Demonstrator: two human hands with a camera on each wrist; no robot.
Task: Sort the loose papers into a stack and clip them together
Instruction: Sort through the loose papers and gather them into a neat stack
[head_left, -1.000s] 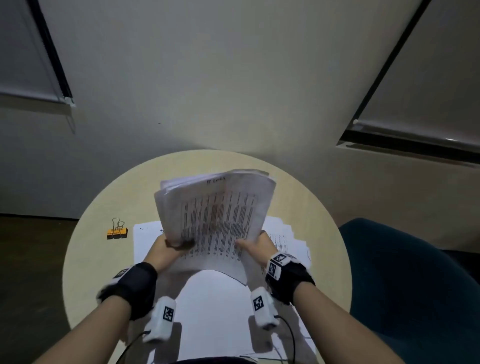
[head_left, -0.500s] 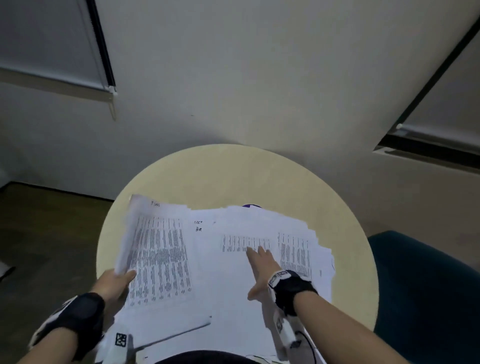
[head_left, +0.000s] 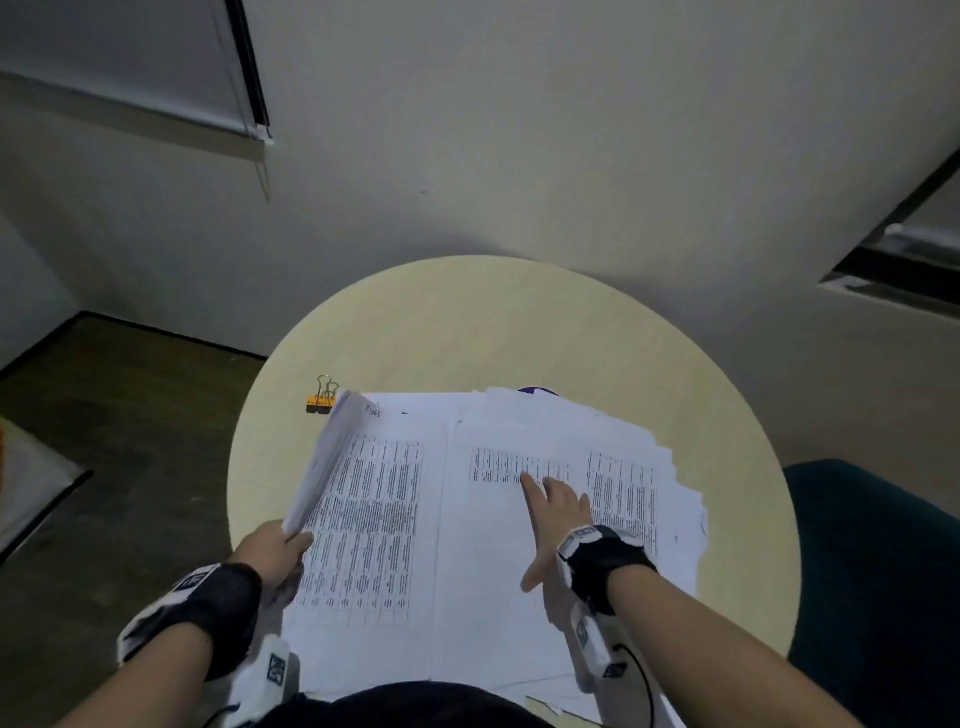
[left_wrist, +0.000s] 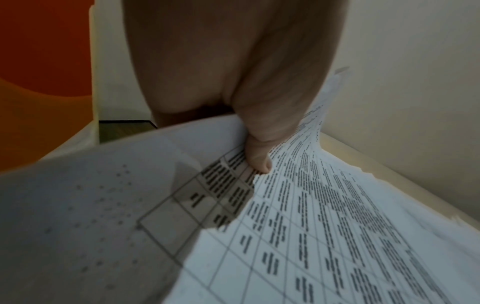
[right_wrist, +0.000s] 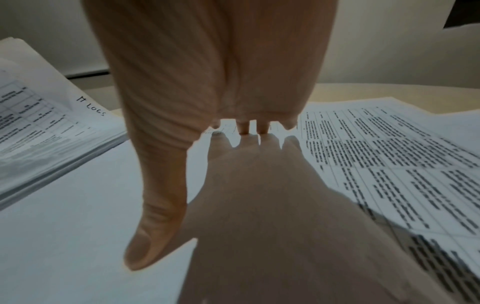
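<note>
Partly sorted: left hand (head_left: 275, 551) pinches a gathered stack (head_left: 358, 499) at nine o'clock, right hand (head_left: 558, 512) lies flat-fingered on loose papers (head_left: 623, 467) still spread over the surface (head_left: 467, 322), binder clip (head_left: 321, 400) unused at ten o'clock.

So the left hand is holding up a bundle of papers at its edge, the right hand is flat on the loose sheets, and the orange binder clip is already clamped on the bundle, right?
Not quite. The binder clip is not on anything: the head view shows it lying on the table, beyond the bundle of papers. The rest holds: the left hand grips the bundle's edge, and the right hand rests flat on the loose sheets.
</note>
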